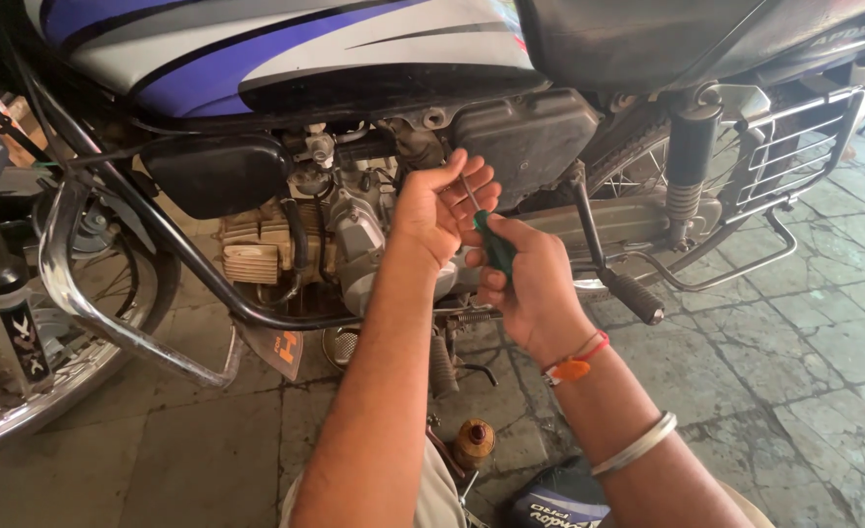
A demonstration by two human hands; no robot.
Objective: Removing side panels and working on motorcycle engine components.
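My right hand (pixel 535 293) has its grip closed around the green handle of a screwdriver (pixel 496 246), whose thin metal shaft runs up toward 11 o'clock. My left hand (pixel 439 210) is raised just beside it at 10 o'clock, palm toward me, fingers (pixel 472 186) loosely curled; the shaft's tip lies against those fingers, so that grip is half-closed about the tip, though I cannot tell whether it pinches anything small there. Both hands sit near the middle of the view, in front of the engine (pixel 354 244) of a motorcycle.

The tank (pixel 286 44), white with blue and black stripes, spans 12 o'clock, and the dark seat (pixel 667 34) lies at 1 o'clock. A grey side cover (pixel 525 137) sits just above my hands. A chrome crash guard (pixel 100 313) curves at 9 o'clock, beside the front wheel (pixel 22 401) at 8 o'clock. The kick lever (pixel 608 264) slants down at 3 o'clock, with the rear shock (pixel 689 166) and a saree guard (pixel 799 147) at 2 o'clock.

On the stone floor (pixel 804 372), at 6 o'clock between my forearms, stands a small brown bottle (pixel 474 442); a dark pouch (pixel 560 504) lies just beside it. My right wrist carries a red thread (pixel 577 360) and a metal bangle (pixel 636 445).
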